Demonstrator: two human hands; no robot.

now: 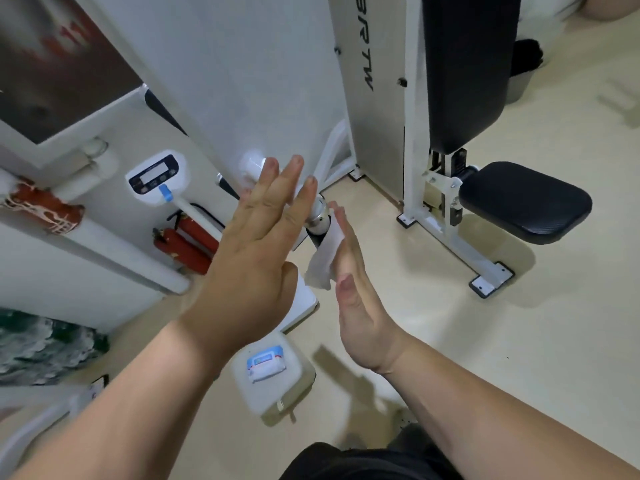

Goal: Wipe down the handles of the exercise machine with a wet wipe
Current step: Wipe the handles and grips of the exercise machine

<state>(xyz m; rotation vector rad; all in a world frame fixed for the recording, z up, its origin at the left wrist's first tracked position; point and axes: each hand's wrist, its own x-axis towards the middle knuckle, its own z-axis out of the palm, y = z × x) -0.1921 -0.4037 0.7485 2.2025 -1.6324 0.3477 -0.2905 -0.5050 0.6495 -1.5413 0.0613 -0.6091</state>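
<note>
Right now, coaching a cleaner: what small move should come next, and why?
Probably curl the right hand so its wet wipe wraps the handle: the wipe lies against straight fingers beside the handle's end, and the left hand is open.

Handle [320, 216] mostly hidden behind L hand [256, 251], wipe pack [268, 367] blurred

1. Panel [375, 140] of the machine: dark slanted capitals run lengthwise down the silver sheet, turned on their side. The lower pair reads "TW". The letters above look like "BR", but the picture's top edge cuts the word, so it may be longer.
2. Wipe pack [273, 379] on the floor: a blue and white label on its top, the print too blurred to read.
3. Wall unit [156, 176]: a dark screen with buttons beneath, too small to read.
4. Poster [52, 64]: red marks, smeared past reading.
</note>
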